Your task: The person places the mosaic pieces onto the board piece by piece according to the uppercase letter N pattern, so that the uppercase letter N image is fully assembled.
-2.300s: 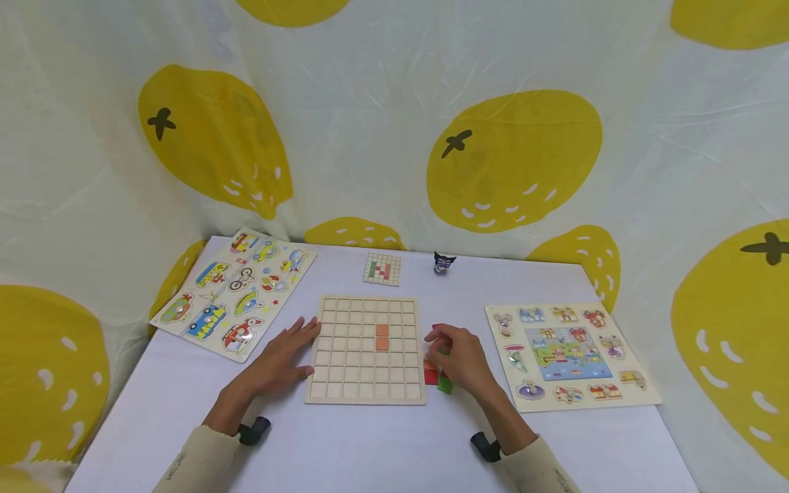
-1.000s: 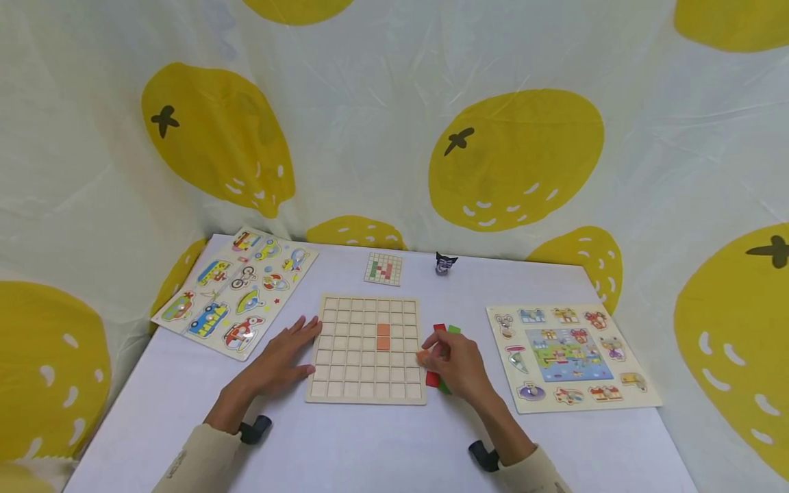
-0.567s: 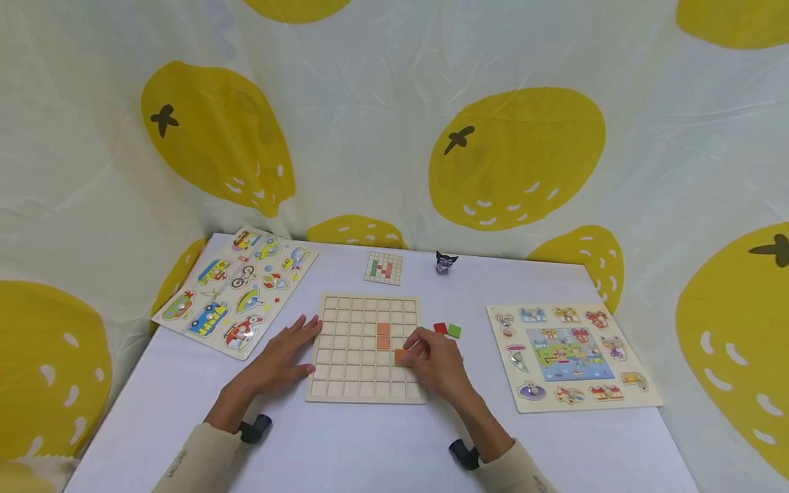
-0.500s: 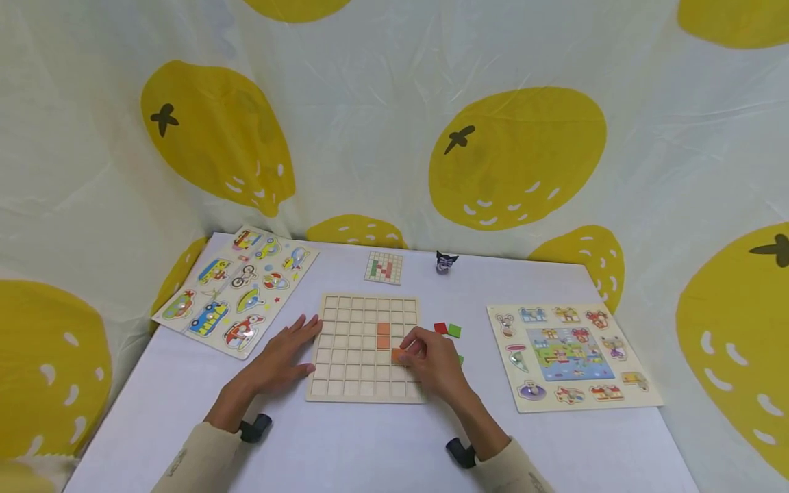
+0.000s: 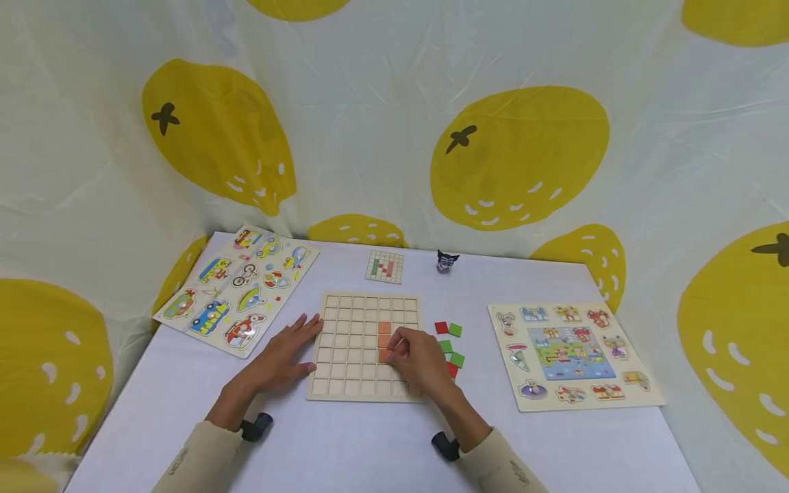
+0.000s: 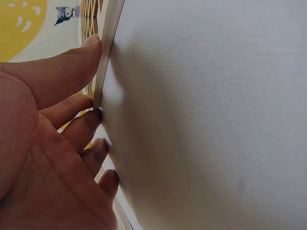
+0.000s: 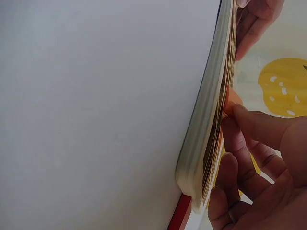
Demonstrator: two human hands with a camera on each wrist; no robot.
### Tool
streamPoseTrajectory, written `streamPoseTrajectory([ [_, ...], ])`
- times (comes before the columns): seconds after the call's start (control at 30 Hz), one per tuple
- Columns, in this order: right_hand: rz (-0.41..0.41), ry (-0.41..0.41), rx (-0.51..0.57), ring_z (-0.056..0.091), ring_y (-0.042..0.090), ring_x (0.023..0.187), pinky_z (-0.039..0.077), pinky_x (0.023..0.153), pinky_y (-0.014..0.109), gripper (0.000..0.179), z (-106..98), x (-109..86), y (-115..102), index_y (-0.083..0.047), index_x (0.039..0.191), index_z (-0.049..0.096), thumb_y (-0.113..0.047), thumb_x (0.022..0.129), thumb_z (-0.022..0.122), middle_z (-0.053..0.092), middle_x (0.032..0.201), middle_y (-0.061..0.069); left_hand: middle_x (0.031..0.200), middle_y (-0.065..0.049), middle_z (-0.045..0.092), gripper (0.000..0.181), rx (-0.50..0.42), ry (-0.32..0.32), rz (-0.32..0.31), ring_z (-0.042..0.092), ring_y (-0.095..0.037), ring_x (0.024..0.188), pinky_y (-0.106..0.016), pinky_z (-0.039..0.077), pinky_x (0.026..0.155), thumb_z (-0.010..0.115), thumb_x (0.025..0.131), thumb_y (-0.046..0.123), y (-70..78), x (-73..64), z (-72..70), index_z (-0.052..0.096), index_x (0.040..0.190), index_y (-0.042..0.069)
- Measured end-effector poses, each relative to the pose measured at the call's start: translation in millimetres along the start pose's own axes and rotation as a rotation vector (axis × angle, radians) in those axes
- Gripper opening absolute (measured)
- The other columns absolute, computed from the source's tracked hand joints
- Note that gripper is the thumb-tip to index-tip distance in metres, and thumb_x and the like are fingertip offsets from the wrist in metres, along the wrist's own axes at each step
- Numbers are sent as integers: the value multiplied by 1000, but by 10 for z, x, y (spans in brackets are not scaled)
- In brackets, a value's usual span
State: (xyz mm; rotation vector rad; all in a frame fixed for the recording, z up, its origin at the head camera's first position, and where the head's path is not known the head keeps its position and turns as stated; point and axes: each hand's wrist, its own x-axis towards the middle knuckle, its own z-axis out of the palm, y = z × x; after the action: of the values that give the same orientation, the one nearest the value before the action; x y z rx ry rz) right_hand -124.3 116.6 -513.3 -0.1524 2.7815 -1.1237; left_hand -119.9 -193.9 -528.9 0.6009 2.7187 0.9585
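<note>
A wooden grid board [image 5: 345,388] lies in the middle of the table. Two orange square tiles [image 5: 384,328] sit in its cells, one below the other. My right hand [image 5: 419,359] reaches over the board and pinches a third orange tile [image 5: 383,356] between thumb and fingertips, right below those two; in the right wrist view this orange tile [image 7: 233,97] stands tilted at the grid. My left hand [image 5: 280,359] rests at the board's left edge with fingers spread, and in the left wrist view its thumb [image 6: 72,72] lies against the board's side.
Several red and green tiles [image 5: 455,330] lie right of the board, partly behind my right hand. A small pattern card [image 5: 385,267] and a dark figurine [image 5: 446,261] stand at the back. Picture puzzle boards lie left [image 5: 237,294] and right [image 5: 629,397].
My right hand has picked an orange tile from the pile and carried it left over the board, to the cell under the other two. The left hand has stayed in place.
</note>
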Motion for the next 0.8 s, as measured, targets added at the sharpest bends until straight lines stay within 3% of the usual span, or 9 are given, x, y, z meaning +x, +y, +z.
streamPoseTrajectory([
  [0.43,-9,5,-90,56,11,74,44,62,24,13,42,21,-11,-21,96,75,-20,89,87,62,71,-9,175,-16,29,86,-17,5,11,17,-46,164,-67,14,132,79,91,4,-13,5,13,36,165,3],
  [0.8,37,34,65,55,15,73,44,59,24,11,-207,-61,120,-19,101,77,-15,92,82,66,79,-4,176,-14,29,86,4,11,9,18,-45,164,-67,16,132,80,91,7,-32,2,21,36,165,5],
])
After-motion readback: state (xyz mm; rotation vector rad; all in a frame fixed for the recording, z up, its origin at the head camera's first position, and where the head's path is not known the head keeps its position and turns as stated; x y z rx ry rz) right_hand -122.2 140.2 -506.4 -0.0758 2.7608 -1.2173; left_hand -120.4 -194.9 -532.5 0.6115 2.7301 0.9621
